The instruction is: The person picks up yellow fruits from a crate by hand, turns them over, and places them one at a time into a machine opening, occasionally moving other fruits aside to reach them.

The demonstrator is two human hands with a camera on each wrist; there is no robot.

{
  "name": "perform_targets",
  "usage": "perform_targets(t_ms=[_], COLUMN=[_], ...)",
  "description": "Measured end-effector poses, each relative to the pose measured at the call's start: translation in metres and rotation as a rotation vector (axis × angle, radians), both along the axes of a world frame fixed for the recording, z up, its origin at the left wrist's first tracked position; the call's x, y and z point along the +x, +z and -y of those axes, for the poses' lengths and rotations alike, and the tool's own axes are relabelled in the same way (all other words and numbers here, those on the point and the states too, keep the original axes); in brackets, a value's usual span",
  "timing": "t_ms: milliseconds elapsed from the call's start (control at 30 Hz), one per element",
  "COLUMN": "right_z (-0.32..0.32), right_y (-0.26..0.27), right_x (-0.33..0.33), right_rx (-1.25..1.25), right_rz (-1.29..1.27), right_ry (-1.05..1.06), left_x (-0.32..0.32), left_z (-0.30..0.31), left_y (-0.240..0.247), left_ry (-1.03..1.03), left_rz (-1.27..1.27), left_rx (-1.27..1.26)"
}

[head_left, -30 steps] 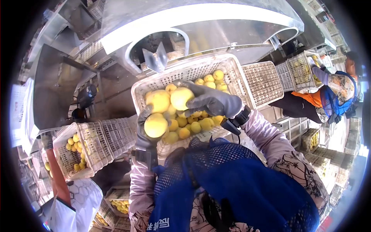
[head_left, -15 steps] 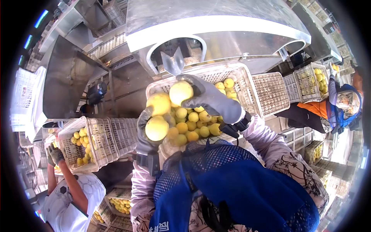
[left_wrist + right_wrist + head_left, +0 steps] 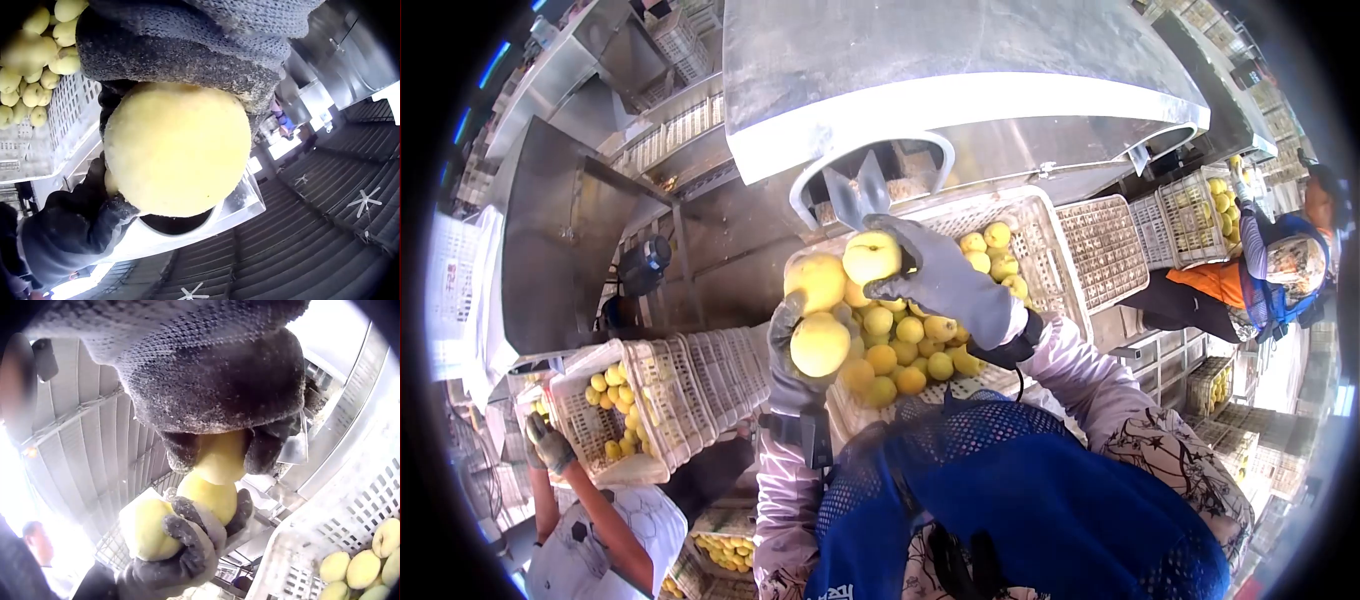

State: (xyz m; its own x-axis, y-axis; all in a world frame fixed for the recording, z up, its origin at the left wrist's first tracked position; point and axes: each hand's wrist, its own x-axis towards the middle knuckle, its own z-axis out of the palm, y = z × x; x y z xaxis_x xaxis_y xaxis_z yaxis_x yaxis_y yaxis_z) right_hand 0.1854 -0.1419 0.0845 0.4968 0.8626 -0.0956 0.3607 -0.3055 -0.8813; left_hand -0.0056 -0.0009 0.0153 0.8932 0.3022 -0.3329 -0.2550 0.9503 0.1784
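Observation:
In the head view my gloved left hand [image 3: 783, 340] holds two large yellow peaches, an upper peach [image 3: 815, 280] and a lower peach [image 3: 820, 346]. Beside them, my gloved right hand [image 3: 950, 278] grips another peach [image 3: 872, 258] between thumb and fingers. Both hands are above a white plastic crate [image 3: 1068, 262] with many smaller yellow peaches [image 3: 910, 345] in it. One held peach [image 3: 178, 150] fills the middle of the left wrist view. The right wrist view shows the right hand's peach [image 3: 222, 459] overlapping one of the left hand's peaches [image 3: 209, 499].
A steel machine [image 3: 970, 110] with a rounded opening and a metal flap [image 3: 860, 190] stands just behind the crate. An upturned crate [image 3: 1102, 250] lies to the right. Stacked crates [image 3: 700, 385] and a person [image 3: 605, 530] are at left; another person [image 3: 1280, 265] works at right.
The head view has shifted, so the crate sits lower and further right. Both hands keep their peaches; the right hand's peach shows a turned face. The left person's two hands now meet at their crate.

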Motion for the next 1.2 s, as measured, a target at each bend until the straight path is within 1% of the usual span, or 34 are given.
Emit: perform_targets(t_ms=[33,67,133,167,200,267,300,333,400,433,500,533,567,600,633,667,700,733,767,800,833,867,900,933,967,1000,1067,1100,1167,1200], right_z=[-0.007,-0.016,-0.035,-0.043,-0.05,-0.061,-0.064,-0.068,-0.077,-0.084,-0.103,-0.111,-0.116,-0.117,-0.111,-0.102,-0.09,-0.08,-0.071,-0.052,-0.034,-0.018,-0.009,-0.002,0.003,0.007,0.009,0.013,0.014,0.014], right_y=[-0.017,-0.029,-0.048,-0.055,-0.062,-0.07,-0.07,-0.071,-0.073,-0.077,-0.083,-0.079,-0.068,-0.056,-0.035,-0.035,-0.035,-0.017,-0.009,-0.008,-0.009,-0.012,-0.018,-0.022,-0.025,-0.026,-0.021,-0.016,0.01,0.009], right_x=[0.006,0.01,0.017,0.021,0.023,0.023,0.02,0.019,0.018,0.021,0.033,0.034,0.034,0.035,0.048,0.049,0.052,0.049,0.035,0.025,0.01,-0.005,-0.011,-0.015,-0.015,-0.013,-0.011,-0.01,-0.009,-0.011], right_rx=[0.208,0.209,0.271,0.272,0.228,0.138,0.16,0.159,0.171,0.172,0.084,0.085,0.161,0.234,0.16,0.157,0.073,-0.008,0.171,-0.053,-0.037,-0.023,-0.021,-0.013,-0.004,0.002,0.096,0.098,0.076,0.081], right_rz=[-0.001,0.009,0.492,0.498,0.501,0.502,0.444,0.444,0.417,0.418,0.5,0.5,0.45,0.397,0.061,0.715,0.53,0.347,0.016,0.032,-0.002,-0.041,-0.045,-0.134,-0.22,-0.215,-0.23,-0.23,-0.442,-0.434], right_ry=[-0.02,-0.021,-0.265,-0.262,-0.278,-0.312,-0.339,-0.342,-0.439,-0.437,-0.484,-0.483,-0.549,-0.611,-0.398,-0.237,-0.176,-0.117,-0.286,-0.141,0.002,0.138,0.137,0.15,0.162,0.157,0.111,0.104,0.003,0.001], left_x=[0.003,0.001,-0.008,-0.01,-0.011,-0.025,-0.029,-0.033,-0.05,-0.056,-0.055,-0.056,-0.052,-0.046,-0.039,-0.032,-0.027,-0.022,-0.02,-0.019,-0.007,-0.006,-0.003,-0.001,-0.002,-0.003,-0.008,-0.01,-0.008,-0.008], left_z=[-0.004,-0.008,-0.011,-0.01,-0.007,-0.005,-0.004,0.0,0.001,0.001,0.002,0.004,0.004,0.004,0.005,0.012,0.012,0.009,0.008,0.006,0.013,0.014,0.013,0.012,0.012,0.013,0.014,0.013,0.009,0.008], left_y=[0.001,-0.002,-0.011,-0.013,-0.013,-0.023,-0.025,-0.024,-0.045,-0.057,-0.057,-0.056,-0.05,-0.043,-0.036,-0.027,-0.019,-0.012,-0.013,-0.014,0.007,0.006,0.003,0.003,0.007,0.008,0.007,0.009,0.016,0.013], left_ry=[0.007,0.005,0.004,0.038,0.081,0.069,0.052,0.054,0.008,-0.021,-0.033,-0.048,-0.046,-0.06,-0.071,0.033,-0.018,-0.068,-0.073,-0.075,-0.046,-0.039,-0.119,-0.203,-0.275,-0.279,-0.312,-0.319,-0.314,-0.315], left_rz=[-0.008,0.001,0.013,-0.037,-0.196,-0.256,-0.285,-0.338,-0.222,-0.141,-0.148,-0.157,-0.158,-0.169,-0.182,-0.275,-0.213,-0.149,-0.177,-0.202,-0.276,-0.283,-0.282,-0.274,-0.345,-0.34,-0.38,-0.379,-0.362,-0.356], left_rx=[0.023,0.024,0.044,0.073,0.108,0.158,0.183,0.158,0.067,0.013,0.019,0.025,0.023,0.107,0.188,0.177,0.19,0.206,0.221,0.241,0.216,0.214,0.264,0.317,0.351,0.358,0.602,0.604,0.424,0.429])
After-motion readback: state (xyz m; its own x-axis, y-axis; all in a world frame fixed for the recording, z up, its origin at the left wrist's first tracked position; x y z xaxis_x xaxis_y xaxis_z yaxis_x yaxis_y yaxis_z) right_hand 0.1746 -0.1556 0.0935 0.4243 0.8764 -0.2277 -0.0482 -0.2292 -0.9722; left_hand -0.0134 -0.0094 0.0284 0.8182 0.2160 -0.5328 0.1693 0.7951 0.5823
